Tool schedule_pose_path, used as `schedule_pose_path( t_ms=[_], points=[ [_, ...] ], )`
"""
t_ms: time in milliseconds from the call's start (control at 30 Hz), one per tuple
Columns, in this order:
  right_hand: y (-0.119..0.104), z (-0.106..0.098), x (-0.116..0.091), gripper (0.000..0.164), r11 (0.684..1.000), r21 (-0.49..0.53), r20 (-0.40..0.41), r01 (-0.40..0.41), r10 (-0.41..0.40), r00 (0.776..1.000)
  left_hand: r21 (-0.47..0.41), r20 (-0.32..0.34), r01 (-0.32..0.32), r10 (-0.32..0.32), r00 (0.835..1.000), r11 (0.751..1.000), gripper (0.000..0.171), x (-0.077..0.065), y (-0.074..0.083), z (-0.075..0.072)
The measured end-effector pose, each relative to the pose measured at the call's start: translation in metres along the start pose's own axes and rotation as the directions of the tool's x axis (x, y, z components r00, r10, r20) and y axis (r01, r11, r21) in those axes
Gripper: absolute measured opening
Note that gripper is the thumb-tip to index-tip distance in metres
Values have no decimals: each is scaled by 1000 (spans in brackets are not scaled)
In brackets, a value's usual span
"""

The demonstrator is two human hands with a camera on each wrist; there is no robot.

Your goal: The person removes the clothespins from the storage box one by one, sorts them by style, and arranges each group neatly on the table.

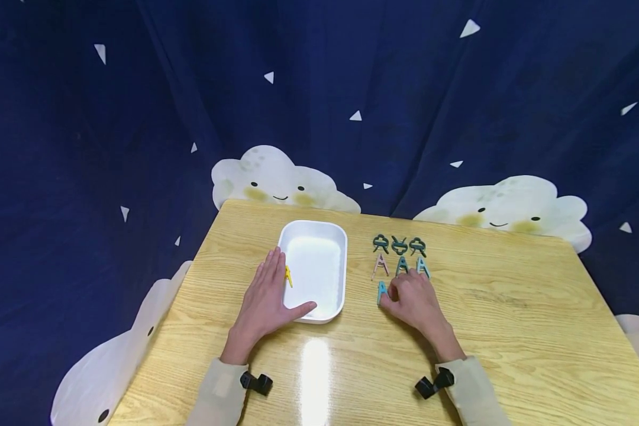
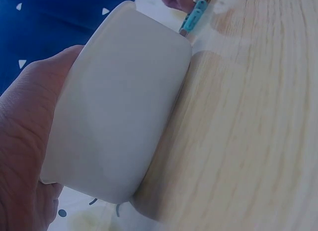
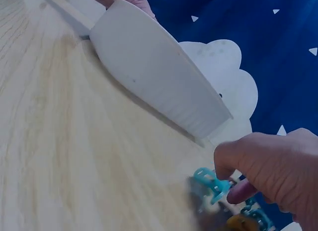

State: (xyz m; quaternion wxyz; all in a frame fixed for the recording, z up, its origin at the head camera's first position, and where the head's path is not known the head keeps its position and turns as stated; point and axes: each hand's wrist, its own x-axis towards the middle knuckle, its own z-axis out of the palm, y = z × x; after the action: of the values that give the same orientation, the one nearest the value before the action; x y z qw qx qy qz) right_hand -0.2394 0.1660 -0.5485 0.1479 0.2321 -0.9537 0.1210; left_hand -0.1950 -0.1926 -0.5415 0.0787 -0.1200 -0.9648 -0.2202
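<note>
In the head view, a white rectangular tray stands left of centre, with a yellow clothespin inside by its left wall. My left hand rests along the tray's left rim, fingers straight, thumb over the near edge. My right hand is low over the table, pinching a blue clothespin between thumb and index finger. The same blue clothespin shows at the fingertips in the right wrist view. Behind this hand lie a pink clothespin, a green clothespin and a light blue clothespin.
Three dark green clips form a row at the back. An orange-yellow item lies under the right hand in the right wrist view, mostly hidden. The wooden table ends at a dark blue curtain with printed clouds.
</note>
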Motion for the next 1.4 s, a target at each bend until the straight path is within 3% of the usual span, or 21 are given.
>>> schedule_pose_path(
  t_ms=[233, 433, 567, 767, 1067, 1267, 1400],
  points=[
    [-29, -13, 6, 22, 994, 54, -122, 91, -84, 989, 1, 4, -1, 1, 1000, 1000, 135, 0, 1, -1],
    [-75, -12, 16, 18, 960, 167, -225, 223, -183, 957, -5, 9, 2, -2, 1000, 1000, 140, 0, 1, -3],
    [-99, -8, 27, 18, 941, 196, -252, 277, -224, 941, -11, 0, -3, 3, 1000, 1000, 142, -1, 1, -3],
    [-122, 1, 46, 20, 936, 195, -170, 294, -263, 950, -4, -18, -27, 27, 999, 1000, 142, 0, 0, -3],
    [-139, 16, 70, 27, 947, 150, -28, 286, -285, 958, -1, -9, -39, 39, 999, 999, 139, 0, -1, -2],
    [-146, 23, 83, 39, 949, 132, 45, 287, -295, 955, 1, -6, -37, 37, 999, 999, 140, -1, -2, -2],
    [-149, 26, 91, 50, 957, 110, 144, 269, -283, 948, -6, -17, -49, 49, 999, 999, 138, -1, -2, -2]
  ],
)
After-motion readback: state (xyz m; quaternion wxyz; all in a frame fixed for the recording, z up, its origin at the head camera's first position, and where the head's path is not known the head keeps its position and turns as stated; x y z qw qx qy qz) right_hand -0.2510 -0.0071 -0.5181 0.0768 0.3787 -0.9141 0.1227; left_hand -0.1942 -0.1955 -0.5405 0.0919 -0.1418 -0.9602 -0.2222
